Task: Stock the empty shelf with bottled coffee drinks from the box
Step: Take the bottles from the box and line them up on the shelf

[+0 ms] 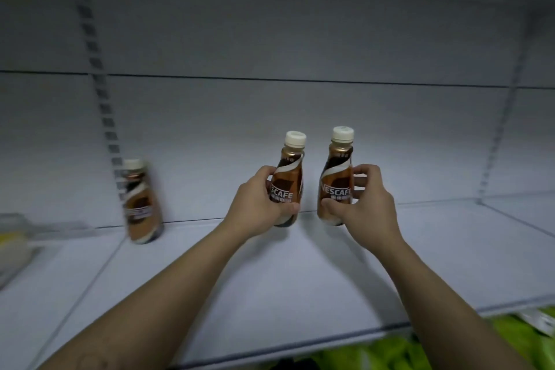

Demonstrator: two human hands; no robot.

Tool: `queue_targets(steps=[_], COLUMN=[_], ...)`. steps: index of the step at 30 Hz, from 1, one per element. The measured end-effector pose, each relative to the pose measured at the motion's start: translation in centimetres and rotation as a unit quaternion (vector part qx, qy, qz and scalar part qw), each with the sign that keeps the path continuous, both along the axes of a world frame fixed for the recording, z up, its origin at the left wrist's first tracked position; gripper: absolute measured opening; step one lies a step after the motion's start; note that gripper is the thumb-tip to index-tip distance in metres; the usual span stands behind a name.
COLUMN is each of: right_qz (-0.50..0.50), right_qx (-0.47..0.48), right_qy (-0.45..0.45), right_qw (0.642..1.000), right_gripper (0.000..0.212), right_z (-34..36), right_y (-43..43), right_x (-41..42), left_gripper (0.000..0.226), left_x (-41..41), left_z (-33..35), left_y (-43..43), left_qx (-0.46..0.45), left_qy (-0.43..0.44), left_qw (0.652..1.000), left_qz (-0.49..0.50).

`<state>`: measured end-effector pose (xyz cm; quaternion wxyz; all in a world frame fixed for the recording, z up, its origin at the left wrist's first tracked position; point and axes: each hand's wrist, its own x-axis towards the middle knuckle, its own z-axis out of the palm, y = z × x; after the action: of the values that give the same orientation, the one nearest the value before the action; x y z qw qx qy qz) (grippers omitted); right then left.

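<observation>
Both my arms reach over a white shelf (270, 279). My left hand (255, 204) grips a brown coffee bottle (289, 180) with a white cap, held upright near the back of the shelf. My right hand (365, 204) grips a second coffee bottle (336, 180) of the same kind, a little to the right of the first. Their bases are close to the shelf surface; contact cannot be told. A third coffee bottle (142, 204) stands alone at the back left of the shelf, blurred. The box is not in view.
A slotted upright (99, 90) runs up the back wall at left and another upright (498, 129) at right. A pale, blurred object (12, 246) lies on the neighbouring shelf at far left. Green packages (510, 339) show below the shelf's front edge at bottom right.
</observation>
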<state>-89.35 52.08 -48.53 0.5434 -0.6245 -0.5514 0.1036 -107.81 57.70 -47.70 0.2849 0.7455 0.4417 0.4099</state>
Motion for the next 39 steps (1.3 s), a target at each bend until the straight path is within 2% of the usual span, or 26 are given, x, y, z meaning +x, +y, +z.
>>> queue_targets(steps=[5, 11, 15, 18, 21, 26, 30, 33, 36, 39], right_qz=[0.082, 0.112, 0.117, 0.102, 0.09, 0.104, 0.11, 0.102, 0.122, 0.151], right_qx=[-0.051, -0.109, -0.142, -0.135, -0.13, -0.168, -0.131, -0.091, -0.088, -0.094], right_qy=[-0.005, -0.033, -0.034, -0.029, -0.046, -0.111, -0.066, -0.059, -0.014, 0.015], right_qw=[0.995, 0.987, 0.982, 0.985, 0.986, 0.974, 0.983, 0.989, 0.989, 0.984], right_gripper=[0.088, 0.067, 0.066, 0.066, 0.064, 0.069, 0.068, 0.07, 0.074, 0.06], right_z=[-0.7, -2.0, -3.2, -3.9, -4.3, -3.1, -4.4, -5.4, -6.0, -6.2], right_y=[4.8, 8.3, 10.3, 11.5, 12.5, 13.5, 13.1, 12.8, 12.4, 12.0], right_x=[-7.9, -13.3, -15.3, -16.1, -16.7, -16.9, -17.1, -17.4, -17.0, -16.5], left_gripper=[0.059, 0.057, 0.054, 0.047, 0.063, 0.078, 0.094, 0.088, 0.083, 0.083], left_x=[-7.6, -11.6, -12.3, -12.7, -12.8, -12.3, -12.6, -12.8, -13.0, -13.3], left_z=[-1.3, -3.6, -4.9, -4.9, -4.1, -3.6, -3.7, -3.8, -4.1, -4.1], left_y=[2.1, 4.3, 4.9, 5.5, 5.8, 5.5, 5.8, 6.2, 6.5, 6.6], left_qx=[-0.018, -0.036, -0.012, 0.014, 0.011, 0.04, 0.06, 0.096, 0.114, 0.125], left_qy=[0.037, 0.086, 0.055, 0.102, 0.165, 0.2, 0.183, 0.163, 0.16, 0.159], left_qw=[0.997, 0.987, 0.982, 0.974, 0.956, 0.942, 0.941, 0.941, 0.936, 0.932], left_qz=[0.068, 0.132, 0.178, 0.2, 0.24, 0.268, 0.277, 0.281, 0.293, 0.3])
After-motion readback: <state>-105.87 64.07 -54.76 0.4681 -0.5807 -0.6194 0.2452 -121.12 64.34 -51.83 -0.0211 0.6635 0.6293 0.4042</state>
